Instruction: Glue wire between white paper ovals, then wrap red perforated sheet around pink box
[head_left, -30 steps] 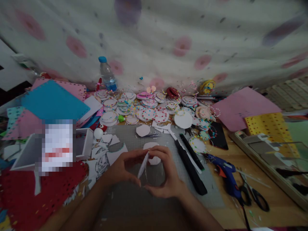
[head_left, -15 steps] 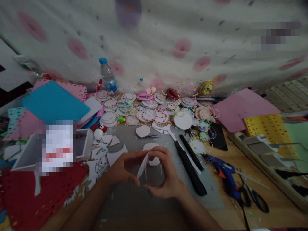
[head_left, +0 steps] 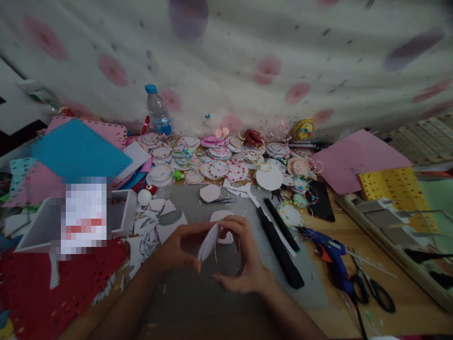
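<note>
In the middle of the head view, my left hand (head_left: 180, 250) grips a white disc (head_left: 208, 243) that stands tilted, its lower edge close to my thumb. My right hand (head_left: 244, 257) curves in from the other side, its fingertips on the disc's top edge and its thumb lower down, apart from the disc. Thin pale lines show inside the right hand's curve; I cannot make out what they are. Behind my fingers a white cut-out piece (head_left: 222, 216) lies on the grey cutting mat (head_left: 212, 307), partly hidden. Farther back is another white piece (head_left: 210, 192).
Right of my hands lie a black-handled tool (head_left: 279, 250), a blue glue gun (head_left: 332, 255) and scissors (head_left: 371, 283). Decorated discs (head_left: 219, 163) crowd the back, near a water bottle (head_left: 159, 111). Left are paper scraps (head_left: 148, 231), a white box (head_left: 127, 212) and red sheets (head_left: 63, 288).
The disc has turned slightly, showing more of its face, and its lower edge has shifted a little left. My left thumb has moved slightly left; both hands otherwise stay in place.
</note>
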`<action>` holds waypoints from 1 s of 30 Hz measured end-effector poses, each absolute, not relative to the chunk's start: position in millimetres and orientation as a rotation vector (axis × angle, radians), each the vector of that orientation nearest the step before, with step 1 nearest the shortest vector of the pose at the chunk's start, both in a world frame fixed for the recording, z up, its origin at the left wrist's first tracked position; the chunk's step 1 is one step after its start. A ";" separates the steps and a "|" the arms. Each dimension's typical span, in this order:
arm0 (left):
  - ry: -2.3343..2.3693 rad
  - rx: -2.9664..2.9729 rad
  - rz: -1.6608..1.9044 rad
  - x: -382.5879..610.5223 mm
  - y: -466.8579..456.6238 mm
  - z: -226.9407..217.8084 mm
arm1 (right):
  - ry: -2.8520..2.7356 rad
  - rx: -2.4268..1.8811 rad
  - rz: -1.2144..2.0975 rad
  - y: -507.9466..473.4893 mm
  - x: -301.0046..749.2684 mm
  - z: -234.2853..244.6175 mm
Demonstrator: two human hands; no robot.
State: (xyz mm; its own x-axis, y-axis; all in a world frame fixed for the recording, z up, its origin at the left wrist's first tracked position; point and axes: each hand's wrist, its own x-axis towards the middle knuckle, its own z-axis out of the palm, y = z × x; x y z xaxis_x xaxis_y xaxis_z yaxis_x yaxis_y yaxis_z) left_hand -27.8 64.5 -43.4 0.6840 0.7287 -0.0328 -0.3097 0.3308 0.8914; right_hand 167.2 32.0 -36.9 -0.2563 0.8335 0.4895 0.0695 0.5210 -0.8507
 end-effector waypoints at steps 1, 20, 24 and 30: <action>0.476 1.019 0.717 -28.6 64.7 -43.9 | -1.669 -0.767 0.896 31.9 166.8 -38.3; 0.466 1.210 0.766 -26.0 66.6 -42.4 | -1.762 -0.779 0.807 32.8 167.2 -35.3; 0.469 1.212 0.768 -26.3 66.6 -41.9 | -1.788 -0.787 0.798 33.0 167.8 -34.7; 0.452 1.203 0.780 -25.9 66.9 -43.0 | -1.786 -0.799 0.804 33.3 168.7 -34.9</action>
